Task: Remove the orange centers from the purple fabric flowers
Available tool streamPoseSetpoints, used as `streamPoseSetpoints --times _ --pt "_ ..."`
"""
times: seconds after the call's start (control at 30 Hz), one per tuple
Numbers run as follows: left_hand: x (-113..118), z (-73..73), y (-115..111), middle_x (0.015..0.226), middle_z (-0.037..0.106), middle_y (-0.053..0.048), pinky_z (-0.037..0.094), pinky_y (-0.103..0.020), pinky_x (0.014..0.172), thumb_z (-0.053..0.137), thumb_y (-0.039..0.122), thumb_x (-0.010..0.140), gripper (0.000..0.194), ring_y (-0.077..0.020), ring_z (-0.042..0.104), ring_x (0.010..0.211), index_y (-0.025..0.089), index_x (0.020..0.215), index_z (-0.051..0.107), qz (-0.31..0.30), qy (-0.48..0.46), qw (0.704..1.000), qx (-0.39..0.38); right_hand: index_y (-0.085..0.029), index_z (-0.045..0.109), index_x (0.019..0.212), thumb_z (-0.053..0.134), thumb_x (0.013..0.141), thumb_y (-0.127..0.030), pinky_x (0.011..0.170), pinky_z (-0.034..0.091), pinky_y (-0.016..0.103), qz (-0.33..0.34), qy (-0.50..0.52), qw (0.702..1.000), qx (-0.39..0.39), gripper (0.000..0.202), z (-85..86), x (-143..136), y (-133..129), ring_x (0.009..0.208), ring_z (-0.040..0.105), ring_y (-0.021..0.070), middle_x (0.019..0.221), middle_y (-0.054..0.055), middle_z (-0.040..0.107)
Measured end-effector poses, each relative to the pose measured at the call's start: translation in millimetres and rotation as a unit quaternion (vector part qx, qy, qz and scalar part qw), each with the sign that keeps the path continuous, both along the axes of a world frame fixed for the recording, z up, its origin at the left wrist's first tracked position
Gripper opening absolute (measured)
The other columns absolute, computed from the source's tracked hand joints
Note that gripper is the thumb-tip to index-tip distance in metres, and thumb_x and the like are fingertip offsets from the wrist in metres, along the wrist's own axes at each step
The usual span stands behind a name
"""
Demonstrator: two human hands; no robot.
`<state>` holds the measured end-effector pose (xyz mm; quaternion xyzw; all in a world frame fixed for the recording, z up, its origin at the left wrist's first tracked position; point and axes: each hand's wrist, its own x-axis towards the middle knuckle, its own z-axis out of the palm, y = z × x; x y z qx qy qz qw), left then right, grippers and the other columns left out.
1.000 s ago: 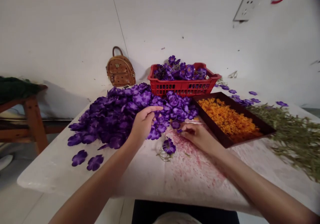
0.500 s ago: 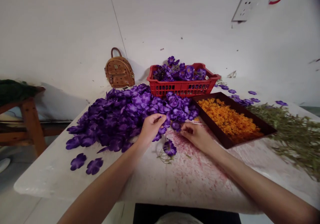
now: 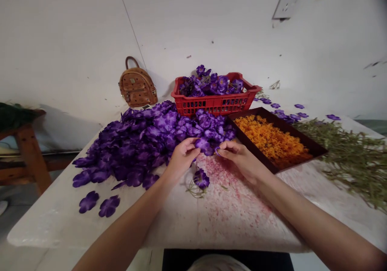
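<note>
Between my hands is a purple fabric petal layer [image 3: 204,146], raised above the table. My left hand [image 3: 184,155] pinches its left edge between thumb and fingers. My right hand [image 3: 237,155] is closed, with a small purple petal edge [image 3: 217,151] at its fingertips; most of that piece is hidden. Just below lies an assembled purple flower [image 3: 201,178] with thin green stems on the table. Behind my left hand spreads a large heap of purple petal layers [image 3: 136,142].
Behind the heap stands a red basket [image 3: 217,104] of purple flowers. A dark tray [image 3: 273,168] holds orange flower centres [image 3: 269,138]. Green stems [image 3: 353,154] lie at the right. A brown backpack [image 3: 137,87] rests against the wall. Two loose petal layers [image 3: 109,206] lie at the front left.
My hands have come closer together, and the petal layer in my left hand now faces me more fully. The right fingertips have risen slightly. The whole view has shifted a little.
</note>
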<state>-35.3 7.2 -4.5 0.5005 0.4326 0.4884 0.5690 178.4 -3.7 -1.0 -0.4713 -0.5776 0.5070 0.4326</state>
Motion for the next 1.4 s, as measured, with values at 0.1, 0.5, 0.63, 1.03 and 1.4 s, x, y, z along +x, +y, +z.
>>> streamPoseSetpoints --times 0.1,0.5,0.63,1.03,1.4 --pt "2 -0.3 -1 0.075 0.071 -0.002 0.052 -0.025 0.069 0.084 0.034 0.078 0.024 -0.0139 0.066 0.068 0.015 0.082 0.071 0.000 0.019 1.000 0.006 -0.024 0.061 0.070 0.074 0.083 -0.046 0.071 0.035 0.035 0.008 0.000 1.000 0.000 0.029 1.0 0 1 0.071 0.048 0.0184 0.072 0.000 0.057" --pt "4 7.6 -5 0.050 0.043 0.009 0.036 -0.019 0.047 0.097 0.060 0.057 0.060 -0.0044 0.038 0.044 0.018 0.066 0.055 -0.008 -0.107 0.983 -0.148 -0.024 0.066 0.073 0.086 0.079 -0.043 0.090 0.046 0.037 0.044 0.193 0.978 -0.065 0.028 21.1 -24 -1 0.094 0.060 0.0198 0.110 0.003 0.069" --pt "4 9.9 -6 0.051 0.039 0.012 0.034 -0.018 0.047 0.103 0.049 0.051 0.058 -0.0021 0.032 0.044 0.015 0.074 0.062 -0.024 -0.191 0.962 -0.191 -0.025 0.068 0.072 0.081 0.084 -0.044 0.093 0.045 0.039 0.079 0.150 0.985 0.028 0.026 20.1 -38 9 0.106 0.061 0.0242 0.108 0.004 0.071" --pt "8 4.4 -12 0.059 0.043 0.008 0.035 -0.018 0.049 0.090 0.039 0.073 0.035 -0.0033 0.030 0.047 0.017 0.080 0.063 -0.057 -0.194 0.956 -0.213 -0.026 0.069 0.078 0.080 0.085 -0.045 0.083 0.047 0.036 0.082 0.178 0.980 -0.016 0.024 13.1 -37 6 0.082 0.060 0.0194 0.083 0.001 0.067" --pt "-6 11.7 -3 0.091 0.080 -0.007 0.051 -0.028 0.076 0.080 0.034 0.081 0.016 -0.0193 0.069 0.082 0.019 0.085 0.082 0.055 0.123 0.982 0.130 -0.023 0.064 0.071 0.090 0.072 -0.044 0.094 0.048 0.038 0.030 0.226 0.970 -0.084 0.033 14.3 -32 4 0.085 0.061 0.0182 0.078 -0.002 0.059"
